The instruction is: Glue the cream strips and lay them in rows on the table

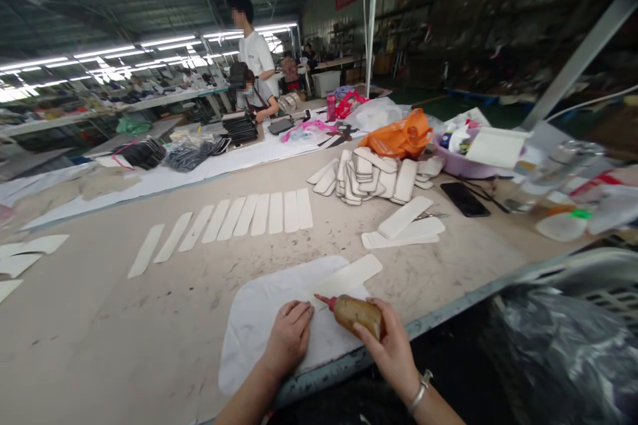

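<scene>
My right hand [391, 339] is wrapped round a squeeze bottle [357, 316] with yellowish-brown contents and a red nozzle, tilted with its tip pointing left. The tip is just above a white rounded sheet [259, 319] at the table's near edge. On that sheet lies a cream strip [351, 277], its far end sticking out past the sheet. My left hand [290, 335] rests on the sheet left of the nozzle, fingers curled and pressed together. What is under those fingertips is hidden.
A row of cream strips [246, 214] lies across the table. Behind it are piled edged pieces [366, 176], loose strips [406, 229], a black phone [465, 199], an orange bag [399, 136] and a purple basin [463, 163]. A plastic-lined basket [563, 345] stands at right. Two people work beyond.
</scene>
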`<action>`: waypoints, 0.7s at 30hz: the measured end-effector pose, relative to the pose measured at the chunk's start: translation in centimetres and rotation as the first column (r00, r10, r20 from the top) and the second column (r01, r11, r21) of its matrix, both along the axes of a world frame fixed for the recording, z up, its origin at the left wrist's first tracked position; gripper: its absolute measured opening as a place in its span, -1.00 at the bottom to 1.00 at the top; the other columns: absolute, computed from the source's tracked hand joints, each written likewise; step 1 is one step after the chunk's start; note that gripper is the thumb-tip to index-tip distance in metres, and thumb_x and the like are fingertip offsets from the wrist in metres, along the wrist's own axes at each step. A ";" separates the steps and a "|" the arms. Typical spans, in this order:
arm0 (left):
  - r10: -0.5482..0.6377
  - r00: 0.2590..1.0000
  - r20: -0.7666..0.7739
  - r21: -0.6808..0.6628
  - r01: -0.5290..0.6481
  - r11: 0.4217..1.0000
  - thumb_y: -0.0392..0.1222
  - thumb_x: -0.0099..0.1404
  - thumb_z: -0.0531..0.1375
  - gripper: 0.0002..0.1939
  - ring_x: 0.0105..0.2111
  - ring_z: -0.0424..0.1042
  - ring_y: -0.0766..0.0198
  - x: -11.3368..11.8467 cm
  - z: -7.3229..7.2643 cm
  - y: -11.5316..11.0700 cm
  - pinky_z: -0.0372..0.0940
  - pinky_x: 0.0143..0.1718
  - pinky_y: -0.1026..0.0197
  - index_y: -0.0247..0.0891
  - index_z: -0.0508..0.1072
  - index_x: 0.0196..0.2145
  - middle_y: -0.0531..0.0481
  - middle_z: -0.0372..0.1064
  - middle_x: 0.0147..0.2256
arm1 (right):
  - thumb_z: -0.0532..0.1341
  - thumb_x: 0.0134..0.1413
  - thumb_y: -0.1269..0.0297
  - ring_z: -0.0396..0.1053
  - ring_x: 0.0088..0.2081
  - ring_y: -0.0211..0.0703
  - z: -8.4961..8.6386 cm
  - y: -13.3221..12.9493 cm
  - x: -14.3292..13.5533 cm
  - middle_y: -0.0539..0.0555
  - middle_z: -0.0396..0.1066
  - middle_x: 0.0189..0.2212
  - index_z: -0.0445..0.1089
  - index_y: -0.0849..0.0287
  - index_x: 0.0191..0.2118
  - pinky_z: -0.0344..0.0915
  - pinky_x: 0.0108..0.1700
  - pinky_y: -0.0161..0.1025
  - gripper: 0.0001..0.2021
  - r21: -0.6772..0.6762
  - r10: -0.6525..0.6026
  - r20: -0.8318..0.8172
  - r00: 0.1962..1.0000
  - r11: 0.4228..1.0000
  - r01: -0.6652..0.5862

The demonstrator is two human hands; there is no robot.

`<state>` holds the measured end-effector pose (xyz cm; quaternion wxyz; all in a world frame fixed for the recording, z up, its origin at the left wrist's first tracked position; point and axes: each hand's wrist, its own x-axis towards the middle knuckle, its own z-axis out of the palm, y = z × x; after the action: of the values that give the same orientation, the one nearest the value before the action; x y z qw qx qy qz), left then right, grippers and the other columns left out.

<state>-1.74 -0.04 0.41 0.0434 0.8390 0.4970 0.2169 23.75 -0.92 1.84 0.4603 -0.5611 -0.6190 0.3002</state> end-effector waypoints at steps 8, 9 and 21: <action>-0.006 1.000 0.017 0.050 0.005 0.999 -0.38 0.29 0.01 -0.65 -0.07 0.33 0.14 0.2 0.1 0.2 0.32 0.01 0.00 -0.27 0.44 -0.04 -0.14 0.42 -0.08 | 0.25 0.06 0.16 0.32 -0.09 0.00 0.6 1.1 -1.3 0.14 0.31 -0.14 0.17 0.09 0.02 0.32 -0.03 -0.05 -0.58 0.015 0.051 0.032 0.998 0.999 -0.051; -0.013 1.000 0.018 0.067 0.012 0.998 -0.38 0.28 0.01 -0.65 -0.08 0.33 0.14 0.2 0.1 0.2 0.32 0.01 0.01 -0.28 0.45 -0.04 -0.14 0.42 -0.09 | 0.24 0.06 0.17 0.32 -0.09 0.00 0.6 1.2 -1.3 0.13 0.30 -0.14 0.17 0.09 0.02 0.32 -0.03 -0.05 -0.58 0.012 0.045 0.028 0.999 0.999 -0.046; -0.038 0.999 -0.007 0.131 0.038 0.991 -0.40 0.28 0.03 -0.69 -0.08 0.33 0.14 0.0 -0.5 0.4 0.36 -0.02 0.02 -0.30 0.45 -0.08 -0.13 0.40 -0.09 | 0.23 0.06 0.05 0.31 -0.12 0.01 0.1 2.9 4.9 0.14 0.31 -0.15 0.20 0.11 -0.01 0.31 -0.06 0.01 -0.57 0.054 -0.278 0.067 0.958 0.960 0.274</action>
<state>-1.78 0.34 -0.05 -0.0088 0.8499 0.4658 0.2464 28.66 1.96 1.99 0.4870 -0.6422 -0.5577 0.1984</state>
